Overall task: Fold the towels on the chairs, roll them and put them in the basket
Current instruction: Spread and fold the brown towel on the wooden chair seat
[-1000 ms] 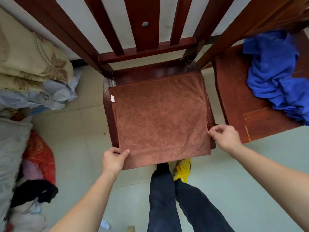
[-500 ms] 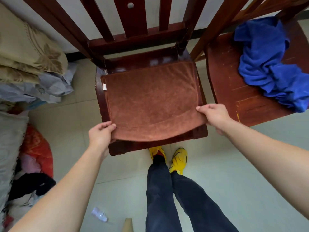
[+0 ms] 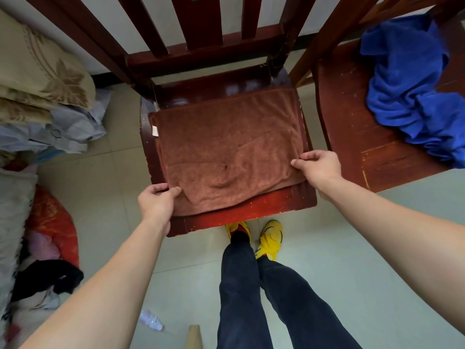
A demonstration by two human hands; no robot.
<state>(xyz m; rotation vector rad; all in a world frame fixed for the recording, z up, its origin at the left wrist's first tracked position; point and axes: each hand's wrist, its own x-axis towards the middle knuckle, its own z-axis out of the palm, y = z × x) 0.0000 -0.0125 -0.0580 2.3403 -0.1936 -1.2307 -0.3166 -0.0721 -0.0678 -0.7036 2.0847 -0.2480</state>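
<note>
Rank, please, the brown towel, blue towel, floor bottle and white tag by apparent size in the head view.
1. brown towel
2. blue towel, crumpled and cut off at the frame edge
3. bottle, blurred
4. white tag on the brown towel

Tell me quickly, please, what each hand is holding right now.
Left hand: closed, pinching the brown towel at its near-left corner.
Right hand: closed, pinching that towel's near-right corner.

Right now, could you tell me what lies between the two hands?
In the head view, only the brown towel spans from left hand to right hand, both pinching it.
</note>
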